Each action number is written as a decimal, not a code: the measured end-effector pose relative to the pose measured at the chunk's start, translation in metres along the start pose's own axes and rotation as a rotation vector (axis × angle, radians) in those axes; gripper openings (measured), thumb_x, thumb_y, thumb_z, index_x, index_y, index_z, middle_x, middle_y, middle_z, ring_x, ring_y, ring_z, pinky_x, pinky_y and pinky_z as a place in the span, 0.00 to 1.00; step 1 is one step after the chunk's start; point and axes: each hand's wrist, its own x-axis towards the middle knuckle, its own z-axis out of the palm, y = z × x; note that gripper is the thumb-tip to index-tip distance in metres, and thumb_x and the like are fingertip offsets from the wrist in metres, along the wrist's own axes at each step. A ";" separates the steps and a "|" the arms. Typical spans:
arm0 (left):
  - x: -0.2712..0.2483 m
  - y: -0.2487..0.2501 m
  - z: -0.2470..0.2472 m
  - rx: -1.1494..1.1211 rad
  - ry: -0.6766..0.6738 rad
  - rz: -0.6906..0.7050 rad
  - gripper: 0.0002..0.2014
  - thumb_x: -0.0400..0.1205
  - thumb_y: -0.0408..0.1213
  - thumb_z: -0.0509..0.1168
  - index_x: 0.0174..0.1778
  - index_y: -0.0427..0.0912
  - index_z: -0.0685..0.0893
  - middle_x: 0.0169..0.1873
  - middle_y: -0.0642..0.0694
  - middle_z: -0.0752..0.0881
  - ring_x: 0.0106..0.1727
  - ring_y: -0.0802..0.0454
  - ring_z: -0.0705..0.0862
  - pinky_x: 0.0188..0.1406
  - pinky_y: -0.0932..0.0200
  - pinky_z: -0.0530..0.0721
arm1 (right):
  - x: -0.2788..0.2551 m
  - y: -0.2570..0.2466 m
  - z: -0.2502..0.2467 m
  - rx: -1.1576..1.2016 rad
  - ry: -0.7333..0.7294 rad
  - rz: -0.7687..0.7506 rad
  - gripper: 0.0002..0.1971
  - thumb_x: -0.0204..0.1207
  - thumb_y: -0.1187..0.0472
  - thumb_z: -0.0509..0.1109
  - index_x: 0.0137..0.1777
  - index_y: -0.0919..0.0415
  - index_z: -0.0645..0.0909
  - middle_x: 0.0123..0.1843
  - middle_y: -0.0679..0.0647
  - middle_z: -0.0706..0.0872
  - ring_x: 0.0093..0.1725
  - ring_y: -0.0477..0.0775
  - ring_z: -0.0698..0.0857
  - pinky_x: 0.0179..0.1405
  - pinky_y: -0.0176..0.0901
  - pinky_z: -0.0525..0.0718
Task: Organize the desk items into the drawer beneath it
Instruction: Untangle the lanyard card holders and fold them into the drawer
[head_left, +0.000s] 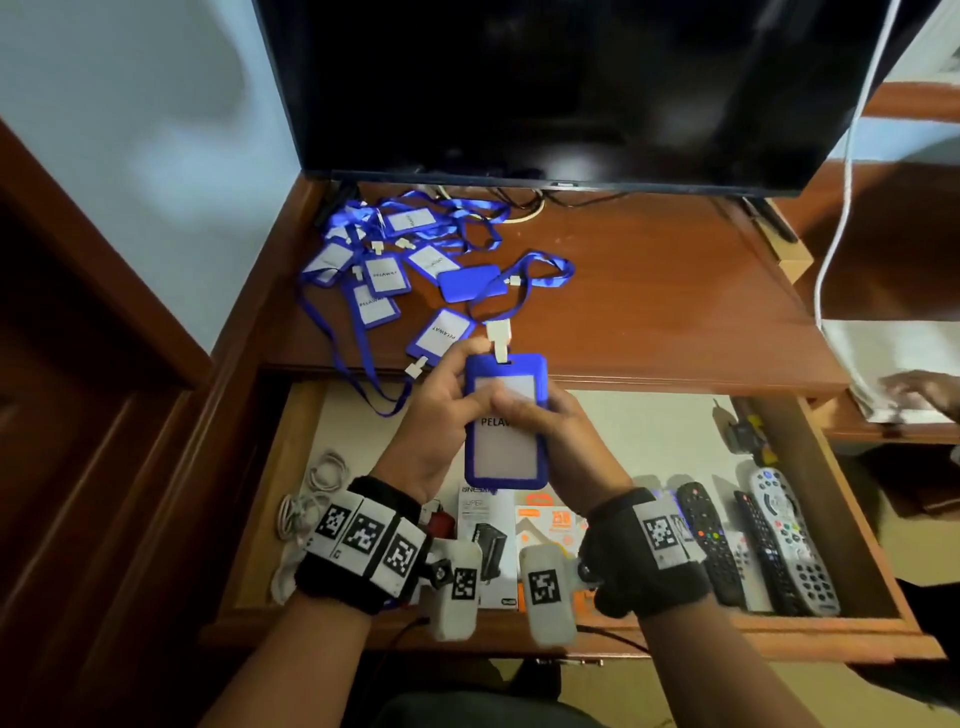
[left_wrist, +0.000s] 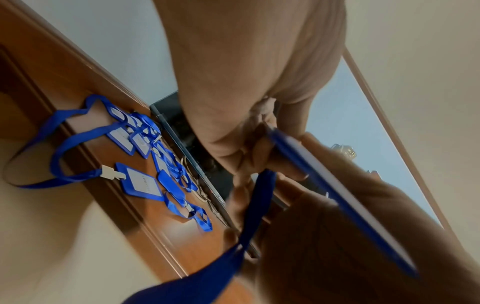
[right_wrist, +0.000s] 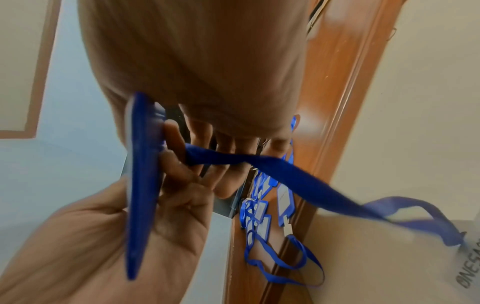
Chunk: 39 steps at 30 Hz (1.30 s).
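A blue badge holder (head_left: 506, 447) with a white "PELAWAT" card stands upright over the open drawer (head_left: 670, 436), its white clip (head_left: 500, 338) pointing up. My left hand (head_left: 467, 374) grips its upper left edge, thumb on the front. My right hand (head_left: 540, 410) grips the right edge, thumb on the card. In the wrist views the holder (left_wrist: 337, 197) (right_wrist: 142, 164) shows edge-on, and its blue lanyard strap (left_wrist: 259, 205) (right_wrist: 285, 174) runs behind it across the fingers. Several more blue badges with lanyards (head_left: 384, 260) lie tangled on the desk's back left.
The drawer holds white cables (head_left: 311, 493) at left, small boxes (head_left: 483, 525) in the middle and three remotes (head_left: 769, 535) at right. A black TV (head_left: 545, 88) stands at the desk's back. Another person's hand (head_left: 924, 389) rests on a white sheet at far right.
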 end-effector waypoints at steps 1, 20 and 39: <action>-0.002 0.001 -0.002 0.008 0.003 0.002 0.19 0.83 0.22 0.60 0.59 0.52 0.80 0.55 0.42 0.85 0.54 0.49 0.84 0.57 0.48 0.83 | -0.001 0.003 0.003 0.007 -0.003 0.006 0.13 0.76 0.64 0.69 0.60 0.63 0.81 0.50 0.58 0.88 0.46 0.55 0.87 0.41 0.46 0.88; -0.002 -0.005 -0.017 -0.097 0.207 -0.104 0.15 0.74 0.18 0.69 0.50 0.42 0.84 0.41 0.42 0.86 0.39 0.49 0.86 0.36 0.57 0.87 | -0.004 0.017 0.014 -0.305 -0.055 0.091 0.06 0.78 0.66 0.69 0.53 0.57 0.82 0.43 0.52 0.88 0.40 0.46 0.87 0.39 0.35 0.85; -0.015 -0.006 -0.045 0.307 0.014 -0.338 0.18 0.64 0.36 0.81 0.48 0.41 0.84 0.31 0.53 0.85 0.31 0.56 0.82 0.33 0.61 0.71 | -0.009 0.002 -0.027 -0.160 0.198 -0.047 0.12 0.74 0.68 0.72 0.41 0.81 0.79 0.37 0.66 0.83 0.36 0.58 0.80 0.36 0.44 0.80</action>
